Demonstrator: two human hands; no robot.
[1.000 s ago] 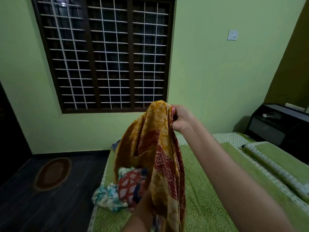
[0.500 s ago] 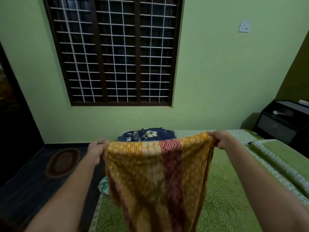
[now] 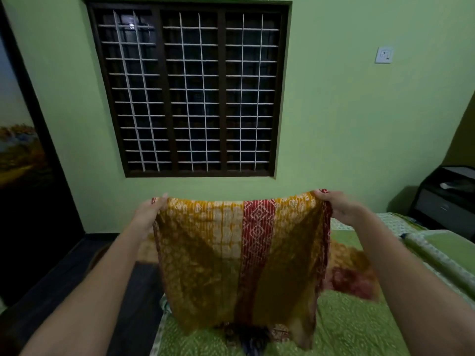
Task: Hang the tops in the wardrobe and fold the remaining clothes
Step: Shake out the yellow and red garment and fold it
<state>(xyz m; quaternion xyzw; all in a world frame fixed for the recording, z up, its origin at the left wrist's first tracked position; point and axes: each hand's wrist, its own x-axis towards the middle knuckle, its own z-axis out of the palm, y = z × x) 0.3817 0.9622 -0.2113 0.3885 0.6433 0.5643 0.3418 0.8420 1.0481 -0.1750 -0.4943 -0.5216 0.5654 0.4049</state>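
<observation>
Grip: left hand point(image 3: 151, 211) and right hand point(image 3: 336, 205) each pinch a top corner of the cloth point(image 3: 231, 253).
Risk: its hanging hem may snag the near pile point(image 3: 246, 335).

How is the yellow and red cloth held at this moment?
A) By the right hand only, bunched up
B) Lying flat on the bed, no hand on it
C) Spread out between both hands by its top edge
C: the left hand and the right hand each grip a top corner of the yellow and red cloth, which hangs spread above the bed.
</observation>
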